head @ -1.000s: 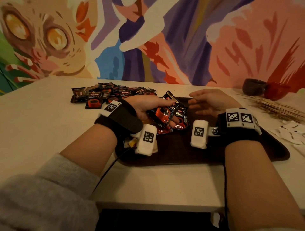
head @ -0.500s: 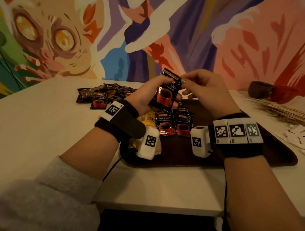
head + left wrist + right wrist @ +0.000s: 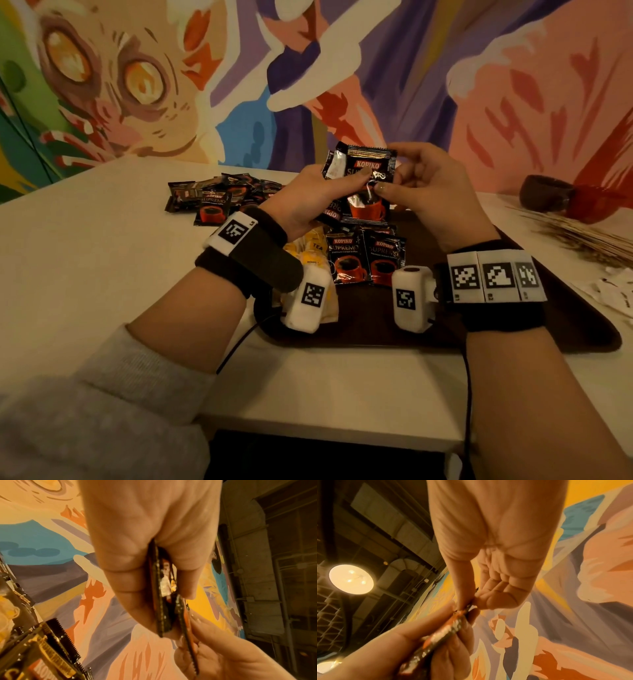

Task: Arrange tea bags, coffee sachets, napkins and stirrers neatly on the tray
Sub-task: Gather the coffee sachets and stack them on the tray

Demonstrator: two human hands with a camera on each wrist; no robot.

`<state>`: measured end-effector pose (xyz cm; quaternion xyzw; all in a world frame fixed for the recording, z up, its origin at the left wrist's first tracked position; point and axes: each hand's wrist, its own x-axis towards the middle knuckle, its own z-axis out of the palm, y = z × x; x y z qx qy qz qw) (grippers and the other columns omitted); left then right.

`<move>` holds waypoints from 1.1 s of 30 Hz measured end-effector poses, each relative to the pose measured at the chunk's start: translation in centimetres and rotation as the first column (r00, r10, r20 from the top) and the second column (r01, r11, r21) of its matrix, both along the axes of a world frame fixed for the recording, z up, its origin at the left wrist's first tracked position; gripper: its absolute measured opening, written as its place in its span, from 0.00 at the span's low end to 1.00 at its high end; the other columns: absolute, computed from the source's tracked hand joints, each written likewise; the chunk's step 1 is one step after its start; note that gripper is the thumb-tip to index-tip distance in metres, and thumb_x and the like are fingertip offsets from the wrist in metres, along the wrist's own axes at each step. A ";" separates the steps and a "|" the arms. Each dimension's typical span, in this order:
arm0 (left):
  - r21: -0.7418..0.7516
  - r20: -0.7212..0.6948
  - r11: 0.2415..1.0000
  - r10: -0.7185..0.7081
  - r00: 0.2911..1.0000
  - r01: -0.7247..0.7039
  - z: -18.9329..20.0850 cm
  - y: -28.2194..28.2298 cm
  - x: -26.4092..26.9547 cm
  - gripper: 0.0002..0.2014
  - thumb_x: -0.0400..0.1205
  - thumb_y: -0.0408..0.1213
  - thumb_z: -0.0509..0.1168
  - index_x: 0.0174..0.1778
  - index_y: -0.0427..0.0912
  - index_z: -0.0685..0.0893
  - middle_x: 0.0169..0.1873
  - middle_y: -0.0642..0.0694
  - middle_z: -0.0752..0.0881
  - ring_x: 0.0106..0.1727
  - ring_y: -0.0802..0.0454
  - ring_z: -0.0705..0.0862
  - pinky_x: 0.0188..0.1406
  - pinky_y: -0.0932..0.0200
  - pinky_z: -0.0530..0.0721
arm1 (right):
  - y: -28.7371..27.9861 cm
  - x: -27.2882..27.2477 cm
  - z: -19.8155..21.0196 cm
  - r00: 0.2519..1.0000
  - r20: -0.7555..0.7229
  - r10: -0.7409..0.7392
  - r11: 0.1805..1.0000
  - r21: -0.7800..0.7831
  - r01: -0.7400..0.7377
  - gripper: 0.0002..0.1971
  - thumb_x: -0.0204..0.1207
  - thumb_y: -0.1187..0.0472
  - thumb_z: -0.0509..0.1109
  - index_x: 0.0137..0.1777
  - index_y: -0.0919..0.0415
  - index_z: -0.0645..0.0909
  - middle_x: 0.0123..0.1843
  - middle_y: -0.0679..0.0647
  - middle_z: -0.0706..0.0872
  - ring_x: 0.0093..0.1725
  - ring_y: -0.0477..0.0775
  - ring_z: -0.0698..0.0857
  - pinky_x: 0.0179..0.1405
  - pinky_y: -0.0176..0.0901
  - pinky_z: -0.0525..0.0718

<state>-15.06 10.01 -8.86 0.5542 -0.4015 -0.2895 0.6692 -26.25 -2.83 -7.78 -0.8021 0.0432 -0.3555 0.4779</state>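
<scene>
tray [image 3: 565,329]: on tabletop [image 3: 85,274], front centre
two sachets [image 3: 364,260]: on tray, side by side, tea bags [image 3: 310,250] just left
loose sachet pile [image 3: 215,198]: behind-left, off tray
stirrers [image 3: 582,236]: right of tray

Left hand [image 3: 308,198] grips maybe several coffee sachets [image 3: 363,185]; right hand [image 3: 431,195] pinches front one above tray [image 3: 582,329].

Held coffee sachets [image 3: 364,185] are showing black foil with a gold band, red lettering and a red cup; two sachets on the tray [image 3: 364,260] are repeating this design. The tray [image 3: 565,329] is appearing dark brown, the tea bags [image 3: 308,250] yellow, the table [image 3: 85,274] cream. The wall mural [image 3: 376,85] is displaying orange, purple, blue, pink and green patches. Wristbands [image 3: 253,253] are showing black with black-and-white square markers.
</scene>
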 end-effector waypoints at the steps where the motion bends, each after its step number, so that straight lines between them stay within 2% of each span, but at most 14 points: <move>1: -0.001 -0.002 1.000 0.007 1.000 -0.007 0.0 0.0 0.1 0.12 0.83 0.40 0.65 0.60 0.39 0.83 0.51 0.40 0.89 0.54 0.44 0.88 0.59 0.47 0.84 | 0.0 0.0 0.0 1.000 -0.008 0.001 1.000 0.010 -0.001 0.24 0.70 0.74 0.73 0.65 0.60 0.75 0.34 0.50 0.79 0.33 0.43 0.81 0.39 0.35 0.84; 4: -0.021 -0.051 0.998 0.056 0.997 -0.057 0.1 0.2 0.5 0.13 0.83 0.41 0.65 0.60 0.38 0.82 0.51 0.41 0.89 0.52 0.45 0.88 0.52 0.52 0.86 | -0.3 0.0 -0.1 0.999 -0.047 0.002 0.999 0.041 0.000 0.17 0.71 0.73 0.73 0.55 0.56 0.80 0.34 0.49 0.80 0.32 0.41 0.81 0.34 0.36 0.83; 6: -0.037 -0.083 0.994 0.101 0.991 -0.104 0.2 0.4 0.7 0.11 0.84 0.41 0.64 0.55 0.38 0.83 0.44 0.41 0.87 0.45 0.46 0.86 0.46 0.54 0.85 | -0.5 -0.1 -0.3 0.998 -0.069 -0.005 0.997 0.074 0.010 0.12 0.71 0.73 0.73 0.45 0.54 0.81 0.32 0.47 0.83 0.27 0.38 0.80 0.28 0.34 0.79; 8: -0.034 -0.106 0.990 0.135 0.985 -0.139 0.3 0.5 0.9 0.11 0.85 0.41 0.62 0.54 0.36 0.82 0.36 0.44 0.84 0.35 0.51 0.83 0.37 0.59 0.84 | -0.6 -0.2 -0.3 0.997 -0.079 -0.019 0.987 0.157 0.031 0.11 0.72 0.74 0.71 0.42 0.56 0.82 0.33 0.48 0.84 0.24 0.37 0.79 0.25 0.31 0.76; 10: 0.008 -0.117 0.988 0.152 0.981 -0.152 0.4 0.7 1.1 0.12 0.86 0.40 0.61 0.56 0.34 0.81 0.34 0.45 0.83 0.31 0.54 0.82 0.33 0.62 0.83 | -0.9 -0.3 -0.3 0.993 -0.111 -0.029 0.973 0.227 0.054 0.09 0.73 0.74 0.69 0.41 0.59 0.83 0.35 0.51 0.85 0.24 0.38 0.80 0.23 0.29 0.74; 13: 0.154 -0.120 0.984 0.103 0.987 -0.084 0.3 1.0 1.4 0.11 0.86 0.38 0.60 0.54 0.35 0.81 0.35 0.44 0.84 0.32 0.54 0.83 0.33 0.62 0.85 | -1.4 -0.3 -0.3 0.962 -0.273 -0.023 0.972 0.219 0.085 0.06 0.73 0.73 0.70 0.38 0.63 0.82 0.31 0.54 0.84 0.25 0.43 0.78 0.21 0.31 0.74; 16: 0.288 -0.139 0.957 0.077 0.987 -0.034 0.1 1.1 1.3 0.11 0.87 0.38 0.56 0.50 0.36 0.80 0.34 0.44 0.84 0.33 0.53 0.83 0.35 0.60 0.84 | -1.4 -0.2 -0.5 0.883 -0.457 0.103 0.959 0.283 0.034 0.10 0.73 0.76 0.68 0.32 0.66 0.79 0.21 0.53 0.83 0.21 0.45 0.80 0.20 0.29 0.78; 18: 0.312 -0.150 0.949 0.096 0.984 -0.045 0.1 1.0 1.1 0.11 0.87 0.38 0.56 0.49 0.36 0.81 0.32 0.45 0.84 0.32 0.53 0.83 0.35 0.61 0.84 | -1.3 -0.1 -0.5 0.817 -0.554 0.159 0.957 0.291 0.011 0.10 0.73 0.76 0.68 0.32 0.67 0.78 0.21 0.53 0.83 0.21 0.45 0.82 0.21 0.29 0.79; 21: 0.305 -0.165 0.950 0.113 0.980 -0.058 0.1 0.9 1.1 0.11 0.87 0.37 0.56 0.52 0.35 0.81 0.34 0.43 0.85 0.29 0.54 0.83 0.31 0.63 0.85 | -1.3 0.1 -0.6 0.757 -0.626 0.187 0.954 0.299 0.011 0.11 0.73 0.76 0.69 0.30 0.67 0.77 0.20 0.53 0.83 0.21 0.44 0.82 0.20 0.29 0.79; 24: 0.285 -0.171 0.957 0.096 0.980 -0.044 0.3 1.2 1.3 0.10 0.87 0.33 0.55 0.54 0.34 0.80 0.37 0.42 0.85 0.34 0.52 0.83 0.34 0.62 0.85 | -1.3 0.3 -0.7 0.711 -0.669 0.214 0.943 0.332 0.030 0.11 0.73 0.76 0.69 0.30 0.68 0.78 0.20 0.54 0.83 0.21 0.45 0.82 0.20 0.29 0.81; 26: 0.249 -0.185 0.968 0.058 0.981 -0.010 0.5 1.4 1.2 0.11 0.84 0.28 0.53 0.55 0.34 0.80 0.39 0.41 0.85 0.37 0.51 0.84 0.38 0.60 0.86 | -1.2 0.4 -1.0 0.709 -0.670 0.221 0.933 0.356 0.046 0.10 0.73 0.76 0.68 0.31 0.68 0.78 0.23 0.55 0.83 0.22 0.44 0.84 0.22 0.30 0.82; 30: 0.212 -0.192 0.976 -0.014 0.981 0.056 0.8 1.7 0.9 0.16 0.81 0.23 0.50 0.54 0.34 0.82 0.40 0.40 0.86 0.38 0.49 0.87 0.42 0.58 0.88 | -1.3 0.9 -2.1 0.788 -0.600 0.139 0.940 0.329 0.085 0.09 0.75 0.77 0.65 0.37 0.65 0.77 0.36 0.59 0.82 0.28 0.47 0.85 0.29 0.31 0.85; 33: 0.291 -0.192 0.946 -0.087 0.978 0.141 1.0 1.9 0.7 0.16 0.80 0.23 0.49 0.57 0.32 0.80 0.43 0.36 0.88 0.44 0.44 0.89 0.50 0.54 0.87 | -1.3 1.0 -1.9 0.805 -0.573 0.152 0.918 0.385 0.100 0.10 0.74 0.78 0.66 0.35 0.67 0.79 0.32 0.59 0.85 0.32 0.50 0.86 0.30 0.33 0.87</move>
